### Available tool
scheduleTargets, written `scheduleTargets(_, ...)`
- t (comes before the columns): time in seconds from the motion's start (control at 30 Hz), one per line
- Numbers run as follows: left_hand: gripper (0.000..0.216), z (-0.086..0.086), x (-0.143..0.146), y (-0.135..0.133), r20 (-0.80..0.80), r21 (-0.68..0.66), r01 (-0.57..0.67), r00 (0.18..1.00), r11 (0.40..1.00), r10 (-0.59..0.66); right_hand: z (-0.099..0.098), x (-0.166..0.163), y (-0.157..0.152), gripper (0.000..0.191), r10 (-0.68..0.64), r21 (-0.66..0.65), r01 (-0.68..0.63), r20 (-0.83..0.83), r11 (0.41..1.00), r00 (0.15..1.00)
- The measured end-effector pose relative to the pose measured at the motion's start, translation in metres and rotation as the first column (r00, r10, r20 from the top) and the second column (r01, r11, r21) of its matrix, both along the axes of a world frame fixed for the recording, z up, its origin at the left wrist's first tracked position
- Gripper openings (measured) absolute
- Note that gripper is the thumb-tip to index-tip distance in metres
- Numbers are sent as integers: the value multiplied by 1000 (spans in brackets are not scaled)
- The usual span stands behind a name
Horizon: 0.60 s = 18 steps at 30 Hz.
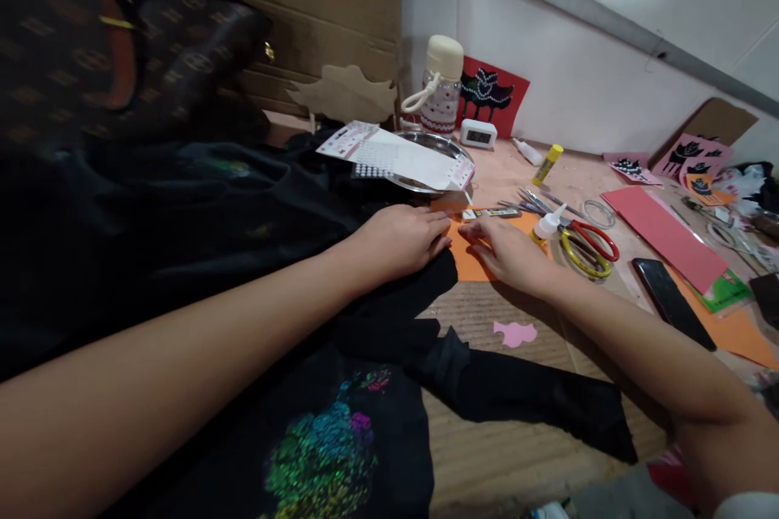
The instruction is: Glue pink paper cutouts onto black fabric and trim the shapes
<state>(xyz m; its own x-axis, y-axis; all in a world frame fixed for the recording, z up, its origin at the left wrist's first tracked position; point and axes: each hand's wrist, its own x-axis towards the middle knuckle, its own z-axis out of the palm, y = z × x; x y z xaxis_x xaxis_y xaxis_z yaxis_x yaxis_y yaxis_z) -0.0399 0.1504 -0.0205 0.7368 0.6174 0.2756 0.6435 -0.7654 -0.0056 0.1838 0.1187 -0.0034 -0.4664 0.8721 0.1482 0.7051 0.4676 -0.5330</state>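
Note:
My left hand [405,237] lies on the edge of the black fabric [419,292], its fingers stretched out onto a sheet of orange paper [471,259]. Facing it across a small gap is my right hand [514,251], fingers apart and resting on the same paper. Whether anything small is under the fingertips, I cannot make out. Just beyond the fingers lies a small boxed item [492,213]. A white-tipped glue bottle [548,225] stands beside my right hand, with red-handled scissors [593,239] and yellow-handled scissors [585,255] behind it. A pink paper cutout [515,333] lies nearer me.
Sticker sheets [407,158] rest on a round metal tray [426,182]. Behind are a lidded bottle [442,85], a small digital clock [478,134] and a yellow glue stick [548,165]. A phone [673,304] and red paper [666,235] lie right; a patterned bag [182,57] stands left.

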Motion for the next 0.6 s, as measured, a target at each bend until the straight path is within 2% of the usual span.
scheduleTargets(0.1,42,0,1,-1,6,-28,-3,1000,1000,3,-1,1,-4,13,0,-13,-1,-42,1000,999)
scheduleTargets(0.2,41,1,1,0,25,-58,-5,1000,998,6,5,4,-9,11,-51,-117,19,-276,993,960)
scheduleTargets(0.3,39,3,0,0,66,-89,-4,998,996,10,14,10,-14,18,-196,-353,-32,-591,935,782)
scheduleTargets(0.37,37,8,0,-2,101,-94,-16,995,995,25,20,15,-20,26,-304,-490,-101,-674,866,673)
scheduleTargets(0.43,36,16,2,-10,199,-128,-49,977,991,74,26,19,-30,31,-388,-571,-158,-710,806,588)
scheduleTargets(0.5,34,27,5,-22,389,-269,-55,907,962,161,32,22,-43,34,-435,-603,-208,-734,770,522)
scheduleTargets(0.57,31,36,12,-38,555,-440,32,796,898,243,37,25,-56,34,-453,-607,-242,-755,757,474)
scheduleTargets(0.6,29,40,15,-46,597,-472,71,760,879,259,38,26,-62,33,-455,-605,-254,-761,755,462)
